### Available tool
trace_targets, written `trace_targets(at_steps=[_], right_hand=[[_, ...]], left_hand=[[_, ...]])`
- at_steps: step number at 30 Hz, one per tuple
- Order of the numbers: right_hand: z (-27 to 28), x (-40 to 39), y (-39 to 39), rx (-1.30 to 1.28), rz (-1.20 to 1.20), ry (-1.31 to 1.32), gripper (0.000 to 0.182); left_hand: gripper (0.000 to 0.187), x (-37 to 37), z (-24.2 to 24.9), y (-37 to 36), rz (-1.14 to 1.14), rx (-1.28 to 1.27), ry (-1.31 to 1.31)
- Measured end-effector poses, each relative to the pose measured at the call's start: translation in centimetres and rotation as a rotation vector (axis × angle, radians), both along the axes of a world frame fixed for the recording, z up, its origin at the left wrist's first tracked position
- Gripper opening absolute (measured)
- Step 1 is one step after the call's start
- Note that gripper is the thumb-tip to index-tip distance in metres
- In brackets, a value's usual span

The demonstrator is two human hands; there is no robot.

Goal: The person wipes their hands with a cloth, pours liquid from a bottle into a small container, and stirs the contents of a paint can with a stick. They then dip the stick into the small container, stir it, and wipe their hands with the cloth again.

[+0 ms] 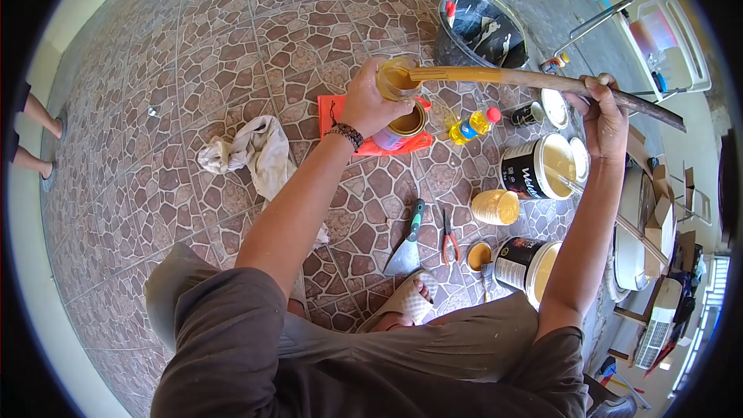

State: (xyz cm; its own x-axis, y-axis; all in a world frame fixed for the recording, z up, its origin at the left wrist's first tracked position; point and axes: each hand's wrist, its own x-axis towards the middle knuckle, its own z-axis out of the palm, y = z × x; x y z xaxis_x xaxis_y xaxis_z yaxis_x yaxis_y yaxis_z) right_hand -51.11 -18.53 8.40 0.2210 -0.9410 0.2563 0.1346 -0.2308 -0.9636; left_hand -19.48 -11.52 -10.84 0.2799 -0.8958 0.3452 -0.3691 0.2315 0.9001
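Note:
My left hand [370, 101] grips a clear jar [398, 80] with ochre paint inside. In my right hand [606, 120] is the bare end of a long wooden stick [534, 80]. Ochre paint coats the stick's other end, which overlaps the jar's rim in this view. Below the jar an open paint can [408, 122], partly hidden by my left hand, stands on a red plastic bag [331, 111]. A bottle of yellow liquid [470, 128] with a red cap is to the right of the can.
Open paint buckets [520, 172] and a tub of ochre paint [495, 207] stand on the right. A scraper [410, 240], pliers [449, 240] and brush [486, 279] lie near my foot. Left is a crumpled cloth [259, 156]; a black bucket [472, 50] stands beyond. Another person's legs [42, 120] show far left.

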Motion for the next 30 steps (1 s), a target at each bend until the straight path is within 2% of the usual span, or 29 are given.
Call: trace_targets(at_steps=[6, 14, 20, 22, 30], right_hand=[[-0.5, 1.0, 0.3, 0.014, 0.111, 0.036, 0.018], [-0.6, 0.7, 0.7, -0.01, 0.286, -0.088, 0.029], [-0.2, 1.2, 1.2, -0.047, 0.314, -0.047, 0.029], [0.2, 1.0, 1.2, -0.073, 0.337, -0.045, 0.029], [1.4, -0.2, 1.7, -0.101, 0.306, -0.066, 0.027]], left_hand=[[0.064, -0.1, -0.6, -0.1, -0.028, 0.041, 0.036], [0.062, 0.3, -0.6, -0.5, -0.163, 0.062, 0.153], [0.062, 0.4, 0.4, -0.2, -0.262, 0.13, 0.15], [0.062, 0.6, 0.7, 0.0, -0.327, 0.13, 0.313], [0.066, 1.3, 0.7, -0.2, -0.333, 0.093, 0.34]])
